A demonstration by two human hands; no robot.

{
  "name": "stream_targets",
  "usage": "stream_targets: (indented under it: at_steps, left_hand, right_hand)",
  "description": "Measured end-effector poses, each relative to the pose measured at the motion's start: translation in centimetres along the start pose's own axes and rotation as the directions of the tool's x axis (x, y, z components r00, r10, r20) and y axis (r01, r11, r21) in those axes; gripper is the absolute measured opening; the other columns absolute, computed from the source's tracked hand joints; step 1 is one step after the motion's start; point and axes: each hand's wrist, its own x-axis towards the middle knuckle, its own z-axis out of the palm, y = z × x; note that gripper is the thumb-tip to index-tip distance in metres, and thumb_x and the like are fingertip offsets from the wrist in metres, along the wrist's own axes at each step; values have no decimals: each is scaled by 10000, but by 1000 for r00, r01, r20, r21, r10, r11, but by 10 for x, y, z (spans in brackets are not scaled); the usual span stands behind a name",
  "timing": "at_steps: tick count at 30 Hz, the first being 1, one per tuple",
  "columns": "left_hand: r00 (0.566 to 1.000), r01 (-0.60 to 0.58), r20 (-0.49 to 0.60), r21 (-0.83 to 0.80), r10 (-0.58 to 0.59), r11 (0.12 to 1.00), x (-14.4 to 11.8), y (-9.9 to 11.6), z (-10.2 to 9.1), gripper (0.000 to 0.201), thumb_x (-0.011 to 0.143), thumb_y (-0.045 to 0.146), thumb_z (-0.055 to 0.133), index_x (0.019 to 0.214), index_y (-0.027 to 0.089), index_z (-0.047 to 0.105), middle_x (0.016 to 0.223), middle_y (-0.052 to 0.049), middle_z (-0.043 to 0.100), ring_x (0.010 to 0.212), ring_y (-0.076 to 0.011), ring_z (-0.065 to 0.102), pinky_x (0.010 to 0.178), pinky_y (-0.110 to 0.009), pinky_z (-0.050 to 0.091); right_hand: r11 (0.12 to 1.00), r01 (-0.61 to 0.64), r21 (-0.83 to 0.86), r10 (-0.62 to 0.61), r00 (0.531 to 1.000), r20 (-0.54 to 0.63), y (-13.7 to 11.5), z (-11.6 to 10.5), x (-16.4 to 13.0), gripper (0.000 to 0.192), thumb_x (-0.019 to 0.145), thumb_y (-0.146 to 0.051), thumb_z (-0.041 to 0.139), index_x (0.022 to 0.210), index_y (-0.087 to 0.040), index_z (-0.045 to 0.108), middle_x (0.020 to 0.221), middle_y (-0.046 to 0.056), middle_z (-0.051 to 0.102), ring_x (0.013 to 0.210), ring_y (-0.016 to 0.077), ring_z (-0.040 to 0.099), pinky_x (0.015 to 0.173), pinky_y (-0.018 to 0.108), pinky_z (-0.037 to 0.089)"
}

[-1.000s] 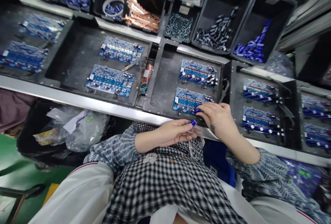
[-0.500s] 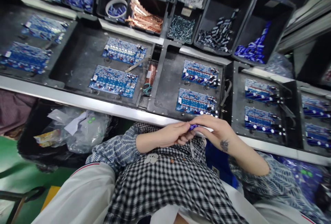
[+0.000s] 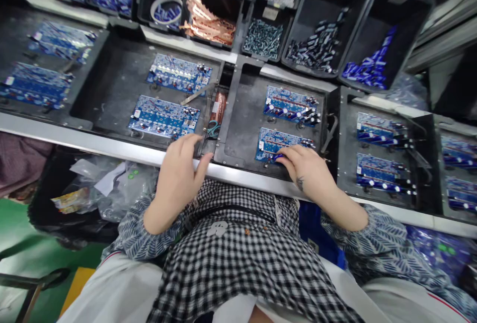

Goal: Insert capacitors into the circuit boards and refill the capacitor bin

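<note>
My right hand is closed, thumb and forefinger pinching a small blue cylindrical capacitor at the front edge of a blue circuit board. Its knuckles hide the front right part of that board. Behind it lies a second circuit board with a row of blue capacitors along its front side. Over the metal front rail, my left hand is open, thumb apart from the fingers and nothing in it. Its fingertips are close to the front corner of another circuit board, in the tray to the left.
Black bins along the back hold dark capacitors, blue capacitors, small components and copper-coloured strips. Scissors lie between two trays. A metal rail runs along the front. Below left stands a bin with plastic bags.
My hands were together over the front rail, fingering the blue capacitor. They have parted: the right carried it forward to the board, the left moved away to the left and opened.
</note>
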Motion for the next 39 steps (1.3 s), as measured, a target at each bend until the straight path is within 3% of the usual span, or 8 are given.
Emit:
stream_targets:
  at_steps: [8,12,18,21,25,31,36,39]
  left_hand:
    - [985,-36,172,165,7,986,14,-14,1,473,1015,429,454,1334,124,623,1178,-175,739,1077,-338,703,936,-429,543]
    - [974,-47,226,97,24,994,15,-15,3,484,986,458,506,1350,158,618,1130,-141,756,1029,-318,725,905,-399,561]
    - [987,-88,144,80,76,993,9,-17,20,460,975,437,533,1308,135,631,1163,-151,755,1066,-313,724,915,-406,578]
    - [987,-151,70,83,146,985,6,-23,27,432,999,432,502,1265,127,650,1175,-144,758,1040,-291,735,898,-388,589]
    - [973,-227,-1,114,229,967,4,-27,33,389,1010,408,503,1221,121,658,1250,-147,738,1057,-277,734,903,-375,590]
    - [961,-268,-35,142,275,953,3,-29,37,370,1011,381,510,1238,123,645,1270,-145,730,1099,-268,723,915,-356,582]
    - [964,-257,-28,137,263,957,1,-31,40,374,1004,373,512,1252,124,639,1289,-151,721,1112,-272,718,931,-364,580]
    - [974,-225,-3,130,227,966,1,-31,41,381,991,387,524,1261,144,639,1301,-147,715,1123,-277,713,940,-375,579]
  right_hand:
    - [996,84,-6,-84,996,-21,-14,-1,1,267,1002,-387,604,1078,-172,744,1041,140,771,983,290,718,892,440,544]
    - [992,-20,122,41,983,-178,35,-37,27,426,975,-480,642,1261,-169,699,1119,141,769,1013,279,717,885,411,546]
    - [726,-650,223,687,694,-214,162,-78,98,401,959,-276,655,1244,4,692,1174,212,738,943,168,667,891,334,451]
    - [693,-684,229,718,682,-136,185,-70,120,481,907,-150,730,1342,28,629,1265,243,698,932,117,623,920,306,429]
    - [703,-655,276,693,718,-60,186,-61,133,410,893,-119,723,1272,31,683,1186,214,734,820,81,573,856,280,418]
    - [644,-660,387,735,673,-75,179,-69,137,281,893,-107,674,1112,56,741,1114,204,749,779,67,551,870,311,398]
    - [510,-626,590,813,576,-91,152,-77,125,287,973,-58,525,1176,57,693,1058,217,742,719,70,598,812,338,460]
    - [381,-512,770,791,612,15,121,-79,100,184,952,-60,574,1067,-49,717,890,104,736,706,71,624,804,307,498]
